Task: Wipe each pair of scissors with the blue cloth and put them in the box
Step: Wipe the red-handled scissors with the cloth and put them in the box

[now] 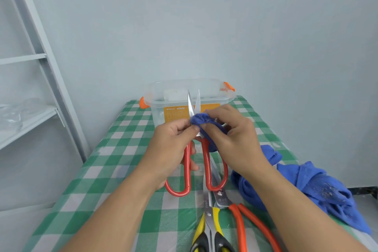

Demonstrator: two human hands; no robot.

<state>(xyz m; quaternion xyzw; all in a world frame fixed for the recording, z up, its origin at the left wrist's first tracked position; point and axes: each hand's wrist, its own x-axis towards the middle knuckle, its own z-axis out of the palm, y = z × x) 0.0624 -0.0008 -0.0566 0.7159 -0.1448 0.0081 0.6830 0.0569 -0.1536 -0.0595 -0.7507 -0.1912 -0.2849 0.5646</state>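
Nearest on the green-checked desk [114, 149] lie the yellow scissors [208, 229]. The orange scissors [239, 225] are just beside them on the right, and the blades of the two pairs cross. The cloth [319, 190] trails in a heap along the desk's right edge. One end of it is bunched up in the right hand [233, 137], whose curled fingers pinch it round the right blade of the red scissors [206, 165]. The left hand [171, 149] grips the left handle loop of that pair, with its fingertips up by the pivot. The blades are a little apart and point away at the box [157, 112]. The box stands open at the desk's far end, against the wall [204, 26]. A shelf [24, 120] stands to the left.
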